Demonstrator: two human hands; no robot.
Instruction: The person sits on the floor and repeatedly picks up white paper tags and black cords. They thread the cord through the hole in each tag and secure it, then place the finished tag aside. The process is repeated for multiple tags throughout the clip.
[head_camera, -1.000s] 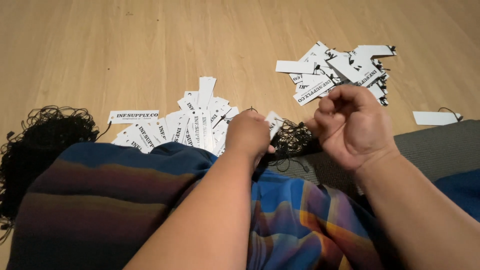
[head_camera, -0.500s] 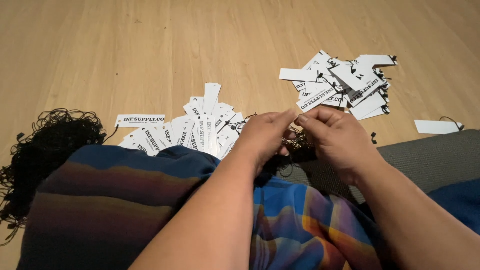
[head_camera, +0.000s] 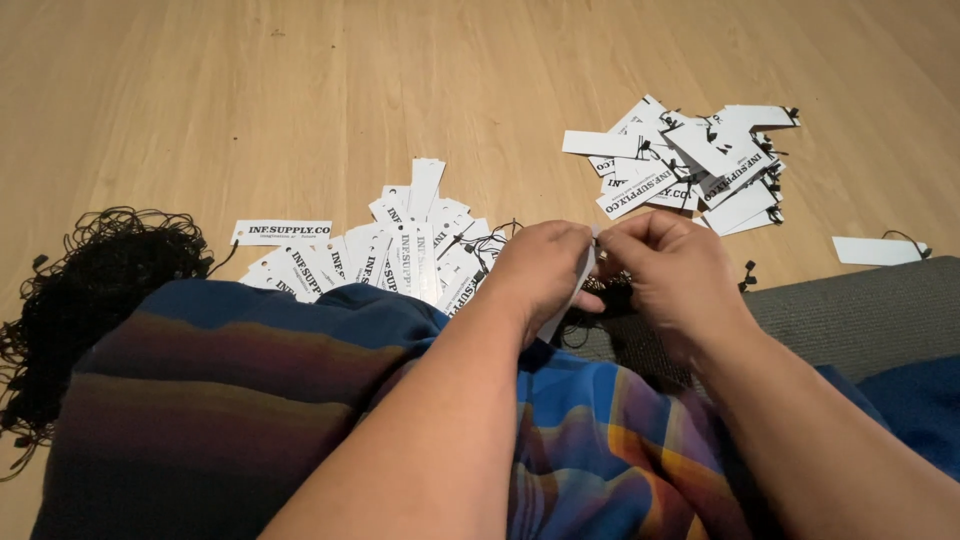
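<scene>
My left hand (head_camera: 540, 272) and my right hand (head_camera: 668, 272) meet fingertip to fingertip over my lap. Between them they pinch a white paper tag (head_camera: 572, 296) with a thin black string loop (head_camera: 608, 290); the tag hangs down between the hands, mostly hidden by my fingers. A fanned pile of white tags without strings (head_camera: 400, 245) lies on the wooden floor just left of my left hand. A second pile of tags with black strings attached (head_camera: 690, 165) lies beyond my right hand.
A tangled heap of black string loops (head_camera: 90, 285) sits at the far left. One single strung tag (head_camera: 878, 250) lies at the right. My striped blue, brown and orange garment (head_camera: 250, 400) covers the foreground; a grey mat (head_camera: 860, 310) lies at the right.
My right hand came down and left from a raised fist to meet my left hand. Both hands now pinch the tag together.
</scene>
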